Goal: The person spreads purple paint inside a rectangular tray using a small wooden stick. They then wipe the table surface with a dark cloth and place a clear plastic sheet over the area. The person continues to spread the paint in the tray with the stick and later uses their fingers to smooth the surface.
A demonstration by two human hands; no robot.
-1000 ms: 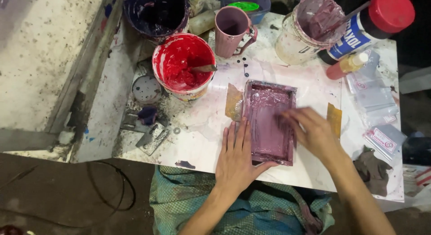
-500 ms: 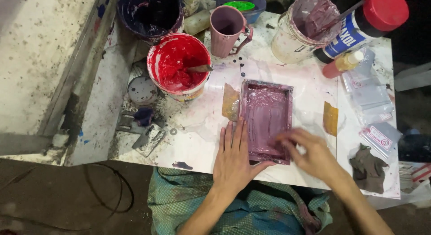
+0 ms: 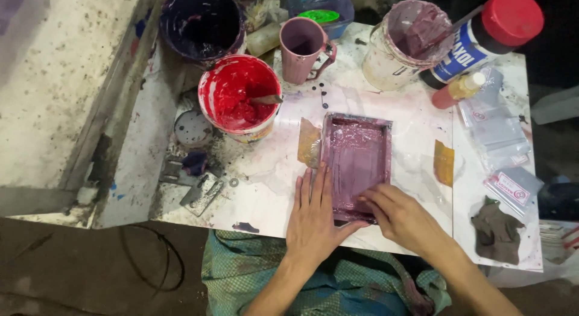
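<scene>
The small rectangular purple-stained printing frame stretched lengthwise away from both hands; the left hand lay flat, fingers spread, beside its edge, while the right hand pressed loosely curled fingers on its near corner, holding nothing.

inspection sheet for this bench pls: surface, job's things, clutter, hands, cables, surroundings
Surface: white table, stained with paint and black specks.
Job's things: purple framed screen lying flat, coated in purple paint.
Clutter: red paint bucket with a stick in it, dark purple bucket, pink mug, mauve paint tub, red-capped bottle, clear packets, grey rag.
Hands: left hand flat on the table against the screen's left edge; right hand with fingers on the screen's near end.
Cables: black cable on the floor.
Surroundings: speckled slab to the left.
</scene>
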